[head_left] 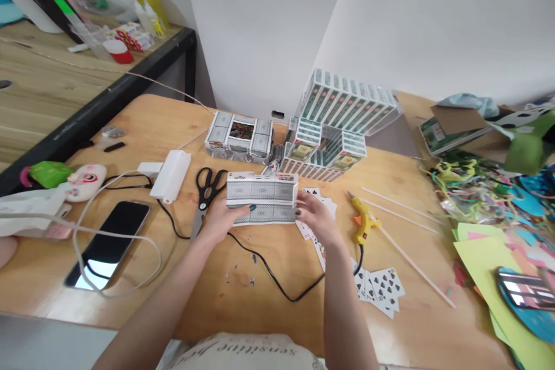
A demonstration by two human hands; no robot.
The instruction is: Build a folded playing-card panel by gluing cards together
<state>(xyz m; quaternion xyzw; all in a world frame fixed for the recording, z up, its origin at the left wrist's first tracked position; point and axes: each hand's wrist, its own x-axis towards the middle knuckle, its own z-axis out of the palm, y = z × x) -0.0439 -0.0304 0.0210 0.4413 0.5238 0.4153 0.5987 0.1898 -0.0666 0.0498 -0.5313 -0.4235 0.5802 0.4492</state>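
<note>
A box-like piece made of grey-backed playing cards [262, 191] is held between my two hands above the table. My left hand [221, 217] grips its lower left corner, thumb across the front panel. At the right end, my right hand [316, 217] closes around the edge, with some fingertips hidden behind it. Black scissors [208, 189] lie beside my left hand, blades partly covered. Loose playing cards [306, 231] are under and beside my right hand. A yellow glue gun [364, 221] rests to the right. Behind stands another card-built box [240, 137] with a picture opening on top.
Stacked packs of playing cards [342, 104] stand at the back. Glue sticks [418, 269] and fanned cards [381, 289] lie right, near colored paper [481, 260]. A phone [110, 243], a white power strip [171, 175] and cables are left. The glue gun's black cord [277, 283] crosses the front.
</note>
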